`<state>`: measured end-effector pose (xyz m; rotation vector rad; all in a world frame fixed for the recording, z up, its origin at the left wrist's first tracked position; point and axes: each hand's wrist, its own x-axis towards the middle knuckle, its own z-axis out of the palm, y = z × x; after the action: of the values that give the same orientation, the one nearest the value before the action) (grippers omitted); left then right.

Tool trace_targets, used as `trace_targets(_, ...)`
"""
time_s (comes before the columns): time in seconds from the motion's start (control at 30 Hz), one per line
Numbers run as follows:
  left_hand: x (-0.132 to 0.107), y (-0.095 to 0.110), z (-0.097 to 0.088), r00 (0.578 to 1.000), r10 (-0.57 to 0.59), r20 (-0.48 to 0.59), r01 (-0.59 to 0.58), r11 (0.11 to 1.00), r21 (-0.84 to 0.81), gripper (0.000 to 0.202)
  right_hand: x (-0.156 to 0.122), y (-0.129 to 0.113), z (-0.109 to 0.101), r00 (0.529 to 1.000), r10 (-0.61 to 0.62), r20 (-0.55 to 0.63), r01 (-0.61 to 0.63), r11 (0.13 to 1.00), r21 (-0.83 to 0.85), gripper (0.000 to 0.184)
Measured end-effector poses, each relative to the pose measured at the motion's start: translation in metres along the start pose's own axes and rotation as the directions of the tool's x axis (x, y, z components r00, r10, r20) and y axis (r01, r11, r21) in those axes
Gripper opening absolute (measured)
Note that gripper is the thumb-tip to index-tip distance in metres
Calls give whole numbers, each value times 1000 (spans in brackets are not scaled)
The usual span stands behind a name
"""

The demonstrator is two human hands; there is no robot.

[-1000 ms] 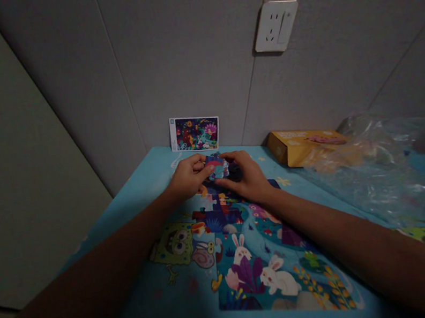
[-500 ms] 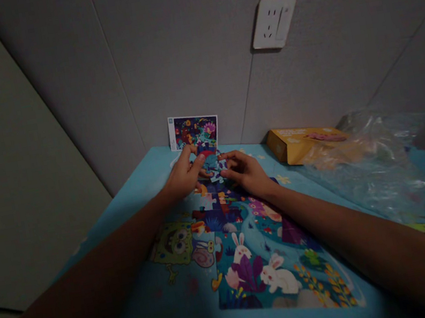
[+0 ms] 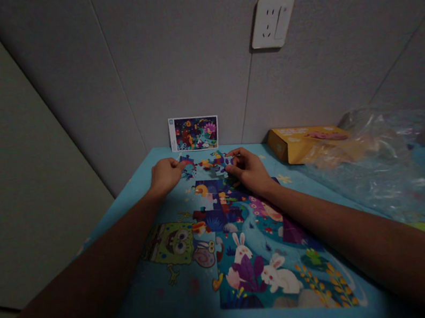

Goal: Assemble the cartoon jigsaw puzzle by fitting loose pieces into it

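Between the thumb and fingers of my left hand point(image 3: 167, 174) is a dark blue and teal jigsaw piece point(image 3: 189, 169), low over the far part of the table. My right hand point(image 3: 250, 170), to its right, pinches a pale blue jigsaw piece point(image 3: 228, 162) with dark patches. More loose jigsaw pieces point(image 3: 208, 164) lie between the two hands, partly overlapping in view. Nearer to me is a partly joined jigsaw puzzle point(image 3: 254, 260) with white rabbits, a stream and plants; my right forearm hides some of its right edge.
A picture card point(image 3: 195, 132) leans on the wall behind the pieces. At the right are a yellow box point(image 3: 288, 147) and a crumpled clear plastic bag point(image 3: 377, 169). The blue table point(image 3: 172, 307) bears cartoon prints. A white socket point(image 3: 273, 22) is on the wall.
My left hand has moved left, away from my right hand, with a jigsaw piece in it. The picture card and the loose pieces between the hands now show more fully. My right hand has barely moved.
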<state>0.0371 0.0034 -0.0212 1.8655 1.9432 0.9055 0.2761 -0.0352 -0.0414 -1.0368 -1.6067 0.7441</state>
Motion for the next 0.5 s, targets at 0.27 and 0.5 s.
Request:
trace_targets(0.27,7,-10,-3,989,-90,-115,112,973,202,31,-1,-3,-1,1000,-6,19,6,1000,1,34)
trace_targets(0.5,-13,11,4,952,298,-73,-306,939,-158,46,-3,-7,2,999,-19,47,18,1000,15,41)
